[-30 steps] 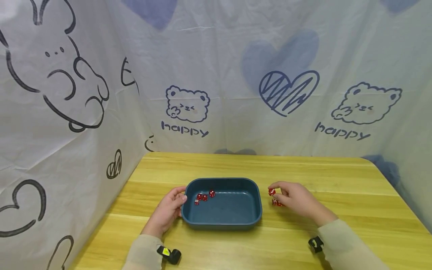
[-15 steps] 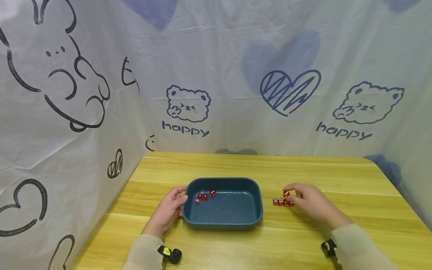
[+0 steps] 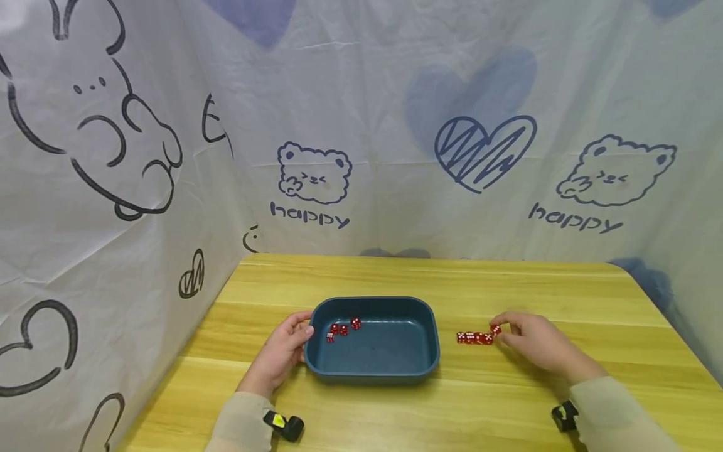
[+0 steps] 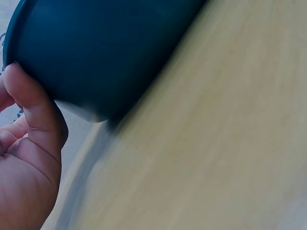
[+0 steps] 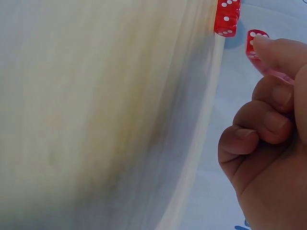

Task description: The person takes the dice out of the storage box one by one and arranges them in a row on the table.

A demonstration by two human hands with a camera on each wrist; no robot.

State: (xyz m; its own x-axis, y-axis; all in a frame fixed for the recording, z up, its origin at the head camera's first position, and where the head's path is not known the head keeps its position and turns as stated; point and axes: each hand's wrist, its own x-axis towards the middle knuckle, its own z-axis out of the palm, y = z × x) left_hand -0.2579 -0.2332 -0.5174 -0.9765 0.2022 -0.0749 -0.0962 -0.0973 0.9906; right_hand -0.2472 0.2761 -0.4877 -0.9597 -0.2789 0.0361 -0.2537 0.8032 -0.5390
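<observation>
My left hand [image 3: 283,347] grips the left end of a dark blue-green rectangular tray [image 3: 373,378], its thumb at the rim. Inside the tray, toward the left, lie several red dice [image 3: 343,329] with white pips. To the right of the tray a short row of red dice [image 3: 473,338] stands side by side on the table. At the right end of that row my right hand [image 3: 536,339] pinches one red die [image 5: 251,45] between thumb and index finger, a little above the row's level. Its other fingers are curled in, as the right wrist view shows.
The wooden table [image 3: 395,417] has its far edge against a white cloth backdrop [image 3: 395,207] printed with bears and hearts. More cloth hangs on the left and right sides. Each wrist wears a small black camera.
My right hand has moved rightward along the row with the pinched die, uncovering more of the dice in the row. The left hand and tray stay where they were.
</observation>
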